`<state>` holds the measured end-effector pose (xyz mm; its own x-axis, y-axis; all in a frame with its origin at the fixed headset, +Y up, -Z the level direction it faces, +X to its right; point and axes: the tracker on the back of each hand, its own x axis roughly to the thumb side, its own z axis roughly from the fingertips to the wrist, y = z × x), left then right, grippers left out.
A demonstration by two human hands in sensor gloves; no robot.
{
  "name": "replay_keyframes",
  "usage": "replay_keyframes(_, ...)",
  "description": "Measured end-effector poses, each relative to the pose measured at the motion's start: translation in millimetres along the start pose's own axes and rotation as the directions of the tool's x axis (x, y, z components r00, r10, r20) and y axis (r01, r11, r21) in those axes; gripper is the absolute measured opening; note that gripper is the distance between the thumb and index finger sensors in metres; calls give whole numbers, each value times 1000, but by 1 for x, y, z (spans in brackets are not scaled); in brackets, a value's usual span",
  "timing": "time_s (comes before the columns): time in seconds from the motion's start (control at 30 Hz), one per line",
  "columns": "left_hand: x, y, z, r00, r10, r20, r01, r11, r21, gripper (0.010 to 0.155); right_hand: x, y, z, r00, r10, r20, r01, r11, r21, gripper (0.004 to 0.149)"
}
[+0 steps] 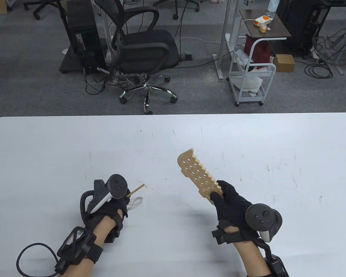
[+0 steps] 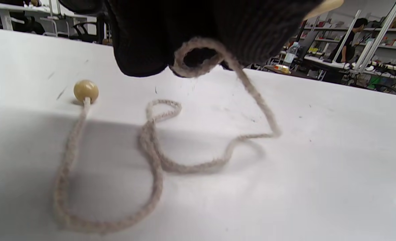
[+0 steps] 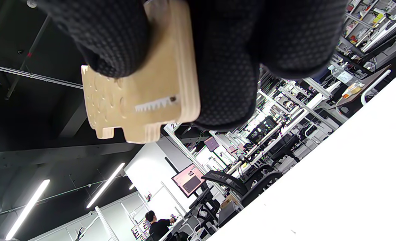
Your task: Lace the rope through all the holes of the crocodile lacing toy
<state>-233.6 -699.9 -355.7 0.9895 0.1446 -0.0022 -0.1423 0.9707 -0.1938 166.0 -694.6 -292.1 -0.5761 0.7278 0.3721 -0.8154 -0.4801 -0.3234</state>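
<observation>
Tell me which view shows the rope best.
The left wrist view: the rope lies looped across the table, from its bead up to the left hand. The table view shows only a small loop beside that hand. The right wrist view shows none.

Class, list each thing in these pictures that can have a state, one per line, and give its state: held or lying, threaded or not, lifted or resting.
Crocodile lacing board: held up off the table, no rope through its visible holes.
Right hand: grips one end of the board.
Rope: lies in loose loops on the table, one end up in the left hand.
Wooden bead: on the rope's far end, resting on the table.
Wooden needle: held, tip sticking out.
Left hand: holds needle and rope.
</observation>
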Motion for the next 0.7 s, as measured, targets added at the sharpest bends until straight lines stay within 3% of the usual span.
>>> replay_keyframes(0.43,-8,30,34,983,134,128,-160,962,220,47,-1,1,0,1000,17,-4,-17,1000,12,48)
replay_keyframes(0.7,-11,27,51,897,361,255,-433,836,339,46,-3,4,-1,999,41,-9,-41,999,30,48)
